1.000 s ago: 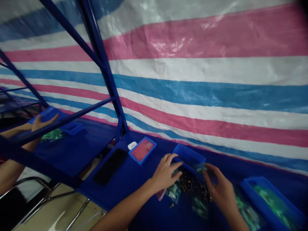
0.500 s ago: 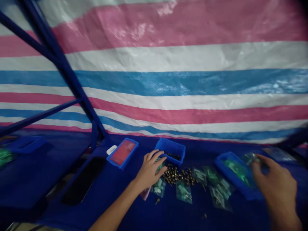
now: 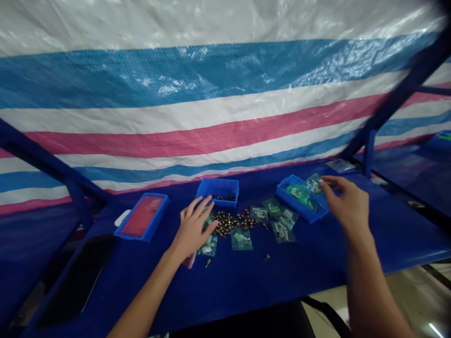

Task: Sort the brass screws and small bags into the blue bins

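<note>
Striped tarp (image 3: 211,75) behind, blue table (image 3: 225,286) below. View swung right vs prev frame, so table contents sit further left. L hand (image 3: 193,230) open, fingers spread, palm down just beside brass parts pile (image 3: 229,223), same spot as before, next to small bin (image 3: 218,190). R hand (image 3: 347,204) half open, fingertips at clear bag (image 3: 314,183) on right bin (image 3: 299,199), can't tell if pinching. More clear bags (image 3: 241,239) lie around pile. Red-lined tray (image 3: 143,216) far left.
</note>
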Demonstrator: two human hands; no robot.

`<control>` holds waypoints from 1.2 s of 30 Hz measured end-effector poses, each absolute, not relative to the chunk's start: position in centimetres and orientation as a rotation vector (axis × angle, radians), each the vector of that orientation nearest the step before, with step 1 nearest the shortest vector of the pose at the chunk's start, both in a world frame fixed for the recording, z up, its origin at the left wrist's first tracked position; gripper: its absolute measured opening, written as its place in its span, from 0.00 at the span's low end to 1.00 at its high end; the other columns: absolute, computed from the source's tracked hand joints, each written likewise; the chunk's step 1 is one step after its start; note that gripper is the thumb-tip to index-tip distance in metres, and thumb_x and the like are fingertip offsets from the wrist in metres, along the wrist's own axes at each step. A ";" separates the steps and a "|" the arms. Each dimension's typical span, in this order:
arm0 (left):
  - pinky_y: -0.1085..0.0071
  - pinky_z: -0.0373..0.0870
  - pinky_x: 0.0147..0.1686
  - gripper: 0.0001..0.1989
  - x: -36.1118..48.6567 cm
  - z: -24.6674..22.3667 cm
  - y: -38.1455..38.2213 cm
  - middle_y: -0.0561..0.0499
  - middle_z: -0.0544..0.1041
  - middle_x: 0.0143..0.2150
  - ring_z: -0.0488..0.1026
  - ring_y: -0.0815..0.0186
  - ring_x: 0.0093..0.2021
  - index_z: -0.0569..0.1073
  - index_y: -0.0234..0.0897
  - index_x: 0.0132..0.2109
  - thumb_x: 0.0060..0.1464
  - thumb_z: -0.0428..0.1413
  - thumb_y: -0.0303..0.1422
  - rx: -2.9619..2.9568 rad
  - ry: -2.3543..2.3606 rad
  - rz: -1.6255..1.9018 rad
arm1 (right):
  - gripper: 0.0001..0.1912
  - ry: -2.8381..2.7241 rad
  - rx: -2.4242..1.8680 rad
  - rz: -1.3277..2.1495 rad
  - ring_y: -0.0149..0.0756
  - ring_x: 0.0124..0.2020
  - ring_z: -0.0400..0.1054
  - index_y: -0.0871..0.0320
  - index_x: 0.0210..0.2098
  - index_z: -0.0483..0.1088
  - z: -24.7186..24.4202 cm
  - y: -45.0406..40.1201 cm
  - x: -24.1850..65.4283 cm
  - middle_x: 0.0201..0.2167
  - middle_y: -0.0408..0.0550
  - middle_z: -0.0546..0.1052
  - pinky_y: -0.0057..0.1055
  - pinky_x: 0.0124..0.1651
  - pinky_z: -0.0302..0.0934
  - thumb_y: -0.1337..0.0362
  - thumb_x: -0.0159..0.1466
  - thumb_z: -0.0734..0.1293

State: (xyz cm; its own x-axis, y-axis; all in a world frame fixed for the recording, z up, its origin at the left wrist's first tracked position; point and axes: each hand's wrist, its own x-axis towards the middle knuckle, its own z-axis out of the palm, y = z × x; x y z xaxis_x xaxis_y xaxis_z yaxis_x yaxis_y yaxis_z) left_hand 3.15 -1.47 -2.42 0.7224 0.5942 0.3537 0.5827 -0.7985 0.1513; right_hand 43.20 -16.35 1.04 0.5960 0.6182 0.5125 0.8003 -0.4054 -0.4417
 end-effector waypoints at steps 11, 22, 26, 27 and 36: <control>0.48 0.55 0.59 0.26 3.0 -2.3 -1.7 0.46 0.55 0.70 0.49 0.51 0.68 0.58 0.44 0.67 0.66 0.46 0.44 2.879 0.996 0.554 | 0.14 -1.721 -1.757 -0.376 0.46 0.45 0.68 0.58 0.48 0.72 0.6 -10.5 34.9 0.42 0.54 0.77 0.43 0.51 0.62 0.59 0.67 0.62; 0.49 0.57 0.60 0.28 2.4 -1.7 -1.9 0.45 0.50 0.71 0.47 0.51 0.69 0.60 0.42 0.66 0.62 0.51 0.44 2.821 0.951 0.542 | 0.14 -2.211 -1.431 -0.025 0.46 0.54 0.66 0.55 0.50 0.72 -2.1 -5.1 26.7 0.52 0.54 0.73 0.47 0.55 0.65 0.69 0.67 0.62; 0.49 0.58 0.59 0.18 2.5 -2.0 -2.1 0.46 0.55 0.69 0.52 0.50 0.65 0.72 0.44 0.55 0.58 0.57 0.41 2.779 0.955 0.652 | 0.15 -2.173 -1.405 -0.153 0.48 0.60 0.61 0.57 0.50 0.72 -3.6 -4.8 27.9 0.56 0.55 0.70 0.49 0.59 0.62 0.71 0.67 0.60; 0.50 0.59 0.59 0.16 2.6 -2.0 -2.2 0.47 0.56 0.67 0.54 0.50 0.64 0.74 0.45 0.52 0.58 0.58 0.40 2.763 0.960 0.671 | 0.15 -2.160 -1.413 -0.183 0.48 0.61 0.60 0.57 0.51 0.71 -3.8 -4.8 28.2 0.57 0.55 0.70 0.49 0.60 0.61 0.71 0.67 0.60; 0.58 0.62 0.50 0.13 2.7 -2.0 -2.3 0.49 0.71 0.49 0.64 0.58 0.51 0.74 0.44 0.50 0.60 0.56 0.41 2.730 0.913 0.563 | 0.15 -2.026 -1.463 -0.181 0.46 0.52 0.65 0.54 0.54 0.69 -1.7 -7.4 27.2 0.51 0.55 0.71 0.46 0.54 0.62 0.63 0.68 0.62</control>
